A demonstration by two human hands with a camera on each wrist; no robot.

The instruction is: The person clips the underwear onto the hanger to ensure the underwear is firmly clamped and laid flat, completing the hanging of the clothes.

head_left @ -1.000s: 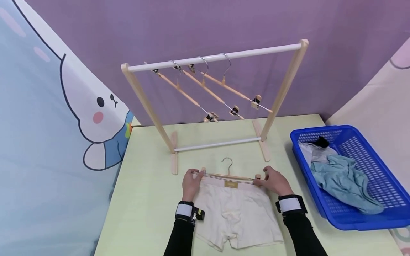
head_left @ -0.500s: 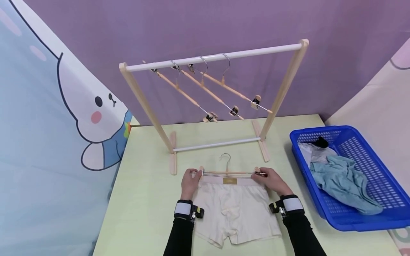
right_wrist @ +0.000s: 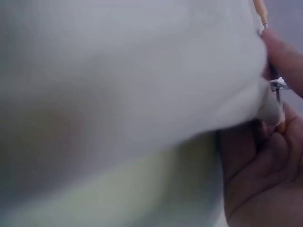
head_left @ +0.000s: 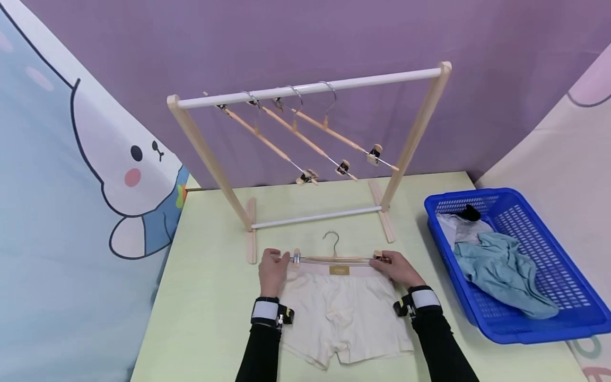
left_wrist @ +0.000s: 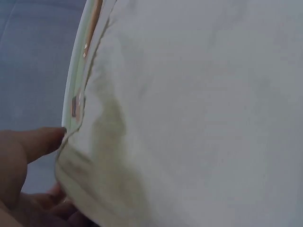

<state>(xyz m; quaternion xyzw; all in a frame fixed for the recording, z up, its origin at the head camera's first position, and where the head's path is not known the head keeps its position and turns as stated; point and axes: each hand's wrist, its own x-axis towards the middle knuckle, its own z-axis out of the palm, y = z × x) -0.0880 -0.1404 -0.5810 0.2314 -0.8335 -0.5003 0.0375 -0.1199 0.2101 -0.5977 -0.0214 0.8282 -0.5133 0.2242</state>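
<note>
White boxer briefs (head_left: 348,313) with a gold label lie flat on the table, waistband at the far side. A clip hanger (head_left: 316,259) lies along that waistband, its metal hook pointing away. My left hand (head_left: 273,273) pinches the waistband's left corner, just outside the hanger's left clip (head_left: 296,257); the left wrist view shows the thumb (left_wrist: 45,142) on the cloth edge. At the other end, my right hand (head_left: 400,269) grips the right clip (head_left: 377,255) together with the waistband. Cloth and fingers partly hide that clip in the right wrist view.
Behind the briefs stands a wooden rack with a white rail (head_left: 372,81); several clip hangers hang from it. A blue plastic basket (head_left: 431,217) on the right holds a teal garment (head_left: 501,268), whitish cloth and something black. A purple curtain (head_left: 305,37) hangs behind.
My left hand has shifted from the left clip to just left of it, so the clip shows more. My right fingers have closed in on the right clip. The head view has shifted slightly.
</note>
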